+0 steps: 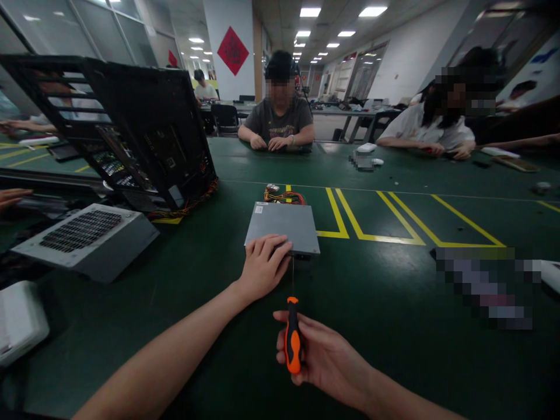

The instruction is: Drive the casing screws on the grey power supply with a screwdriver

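Observation:
A grey metal power supply box [286, 224] lies on the green table in front of me, its coloured cables [286, 196] bunched behind its far edge. My left hand [266, 265] rests on the box's near left part, fingers spread over the top and near edge. My right hand [312, 353] holds an orange and black screwdriver [293, 344] by its handle. The thin shaft points away from me, up to the near side of the box beside my left fingers; whether its tip touches a screw cannot be made out.
At the left stand an open black computer case [153, 134] and another power supply [87, 233], with a white object [21, 321] nearer. Yellow tape [385, 238] marks the table at right. People sit across the table.

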Action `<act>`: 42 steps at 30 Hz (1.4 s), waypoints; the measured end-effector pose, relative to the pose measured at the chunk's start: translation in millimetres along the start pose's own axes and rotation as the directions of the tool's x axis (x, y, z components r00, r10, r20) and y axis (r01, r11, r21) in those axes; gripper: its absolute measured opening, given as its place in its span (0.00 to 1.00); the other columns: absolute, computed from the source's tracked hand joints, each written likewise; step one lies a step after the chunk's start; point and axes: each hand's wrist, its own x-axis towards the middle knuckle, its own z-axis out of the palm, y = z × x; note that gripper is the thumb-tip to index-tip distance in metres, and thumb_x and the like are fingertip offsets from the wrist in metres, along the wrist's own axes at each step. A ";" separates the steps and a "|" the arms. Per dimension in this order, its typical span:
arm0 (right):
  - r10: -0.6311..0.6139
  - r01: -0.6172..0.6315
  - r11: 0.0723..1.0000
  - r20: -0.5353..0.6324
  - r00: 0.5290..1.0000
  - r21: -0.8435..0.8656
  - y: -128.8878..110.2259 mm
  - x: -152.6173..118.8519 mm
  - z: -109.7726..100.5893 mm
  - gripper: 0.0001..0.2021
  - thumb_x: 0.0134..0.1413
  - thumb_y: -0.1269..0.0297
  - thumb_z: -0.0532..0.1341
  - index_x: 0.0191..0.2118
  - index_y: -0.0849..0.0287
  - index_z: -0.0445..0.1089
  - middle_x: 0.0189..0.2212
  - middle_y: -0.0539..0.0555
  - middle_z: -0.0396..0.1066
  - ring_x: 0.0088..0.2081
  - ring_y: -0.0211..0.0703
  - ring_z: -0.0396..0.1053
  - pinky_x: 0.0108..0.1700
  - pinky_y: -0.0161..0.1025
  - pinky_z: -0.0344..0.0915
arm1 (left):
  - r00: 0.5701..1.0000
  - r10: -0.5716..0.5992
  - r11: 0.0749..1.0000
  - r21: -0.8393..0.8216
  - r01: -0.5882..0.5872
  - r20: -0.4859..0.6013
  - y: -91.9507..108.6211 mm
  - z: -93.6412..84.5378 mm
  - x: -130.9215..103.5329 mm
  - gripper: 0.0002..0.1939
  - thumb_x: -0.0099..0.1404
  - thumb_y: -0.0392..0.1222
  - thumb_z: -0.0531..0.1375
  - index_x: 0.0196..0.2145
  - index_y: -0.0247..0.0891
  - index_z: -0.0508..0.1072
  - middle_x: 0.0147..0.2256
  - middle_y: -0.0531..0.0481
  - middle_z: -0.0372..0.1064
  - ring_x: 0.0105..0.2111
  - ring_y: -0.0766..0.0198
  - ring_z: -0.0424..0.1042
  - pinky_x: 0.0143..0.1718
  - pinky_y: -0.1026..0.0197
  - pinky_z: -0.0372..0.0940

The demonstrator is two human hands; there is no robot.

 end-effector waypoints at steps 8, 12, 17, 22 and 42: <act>-0.008 0.009 0.999 0.013 1.000 -0.048 -1.1 -1.3 0.9 0.12 0.48 0.65 0.61 0.39 0.60 0.63 0.32 0.55 0.70 0.34 0.42 0.70 0.28 0.34 0.59 | 1.000 0.008 1.000 -0.011 -0.008 0.003 0.1 -1.4 0.6 0.14 0.61 0.39 0.53 0.46 0.42 0.65 0.47 0.47 0.65 0.48 0.57 0.60 0.44 0.53 0.50; 0.014 -0.014 0.999 -0.002 1.000 -0.041 -1.7 -2.4 2.4 0.16 0.52 0.64 0.58 0.47 0.60 0.60 0.36 0.58 0.69 0.39 0.45 0.69 0.32 0.36 0.61 | 1.000 0.014 1.000 0.004 -0.014 -0.001 0.6 -2.4 1.3 0.13 0.62 0.39 0.53 0.45 0.42 0.65 0.47 0.47 0.65 0.48 0.58 0.61 0.44 0.53 0.51; -0.006 0.006 0.999 -0.003 1.000 -0.042 0.2 -1.5 0.8 0.15 0.49 0.63 0.60 0.43 0.61 0.61 0.33 0.56 0.70 0.36 0.44 0.70 0.27 0.33 0.61 | 1.000 0.014 1.000 0.019 -0.014 -0.003 0.9 -2.2 0.8 0.13 0.62 0.39 0.53 0.45 0.42 0.65 0.47 0.47 0.65 0.48 0.58 0.61 0.44 0.54 0.51; -0.009 0.009 0.998 0.010 1.000 -0.055 0.1 -0.8 1.1 0.12 0.48 0.66 0.62 0.39 0.60 0.62 0.33 0.55 0.70 0.36 0.44 0.70 0.27 0.32 0.61 | 1.000 0.019 0.999 0.032 -0.019 -0.001 0.5 -2.3 0.1 0.13 0.62 0.40 0.53 0.45 0.42 0.66 0.47 0.47 0.65 0.48 0.58 0.61 0.44 0.54 0.51; 0.016 -0.015 1.000 0.031 0.999 -0.014 -3.6 -1.3 1.2 0.15 0.54 0.66 0.56 0.48 0.62 0.61 0.36 0.59 0.70 0.40 0.47 0.69 0.32 0.36 0.64 | 0.999 0.034 0.999 0.040 -0.033 -0.021 -0.3 -0.2 0.6 0.13 0.62 0.40 0.54 0.45 0.42 0.66 0.46 0.48 0.66 0.47 0.59 0.61 0.44 0.54 0.50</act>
